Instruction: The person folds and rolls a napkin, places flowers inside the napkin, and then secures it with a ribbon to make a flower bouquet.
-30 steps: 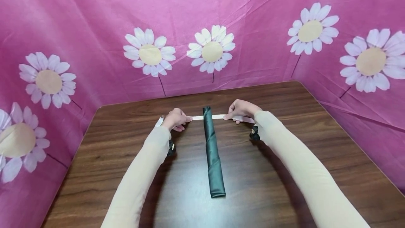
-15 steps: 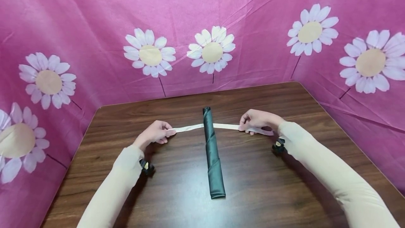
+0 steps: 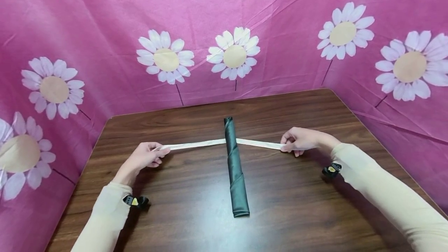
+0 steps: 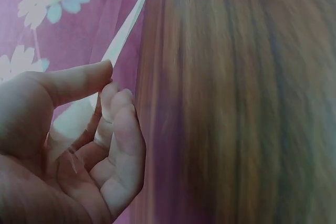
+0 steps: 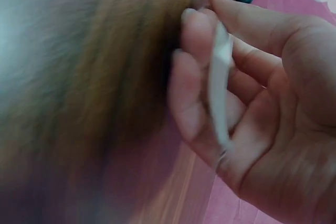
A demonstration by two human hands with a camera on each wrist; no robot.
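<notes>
A rolled dark green satin cloth (image 3: 237,174) lies lengthwise on the table, narrower at its far end. A white ribbon (image 3: 196,144) runs beneath it near that far end and comes out on both sides. My left hand (image 3: 145,155) pinches the ribbon's left part between thumb and fingers; in the left wrist view, the ribbon's tail (image 4: 71,121) lies inside the palm. On the other side my right hand (image 3: 301,140) pinches the right part, and the right wrist view has a ribbon end (image 5: 219,87) crossing the curled fingers. The ribbon under the roll is hidden.
The brown wood-grain table (image 3: 280,213) fills the lower view. Behind and beside it hangs a pink cloth backdrop (image 3: 280,49) printed with large white daisies. Small black devices sit at both wrists.
Both hands have moved apart and nearer to me, drawing out more ribbon on each side. Where it crosses the roll, the ribbon has shifted toward me. The green roll stays in place.
</notes>
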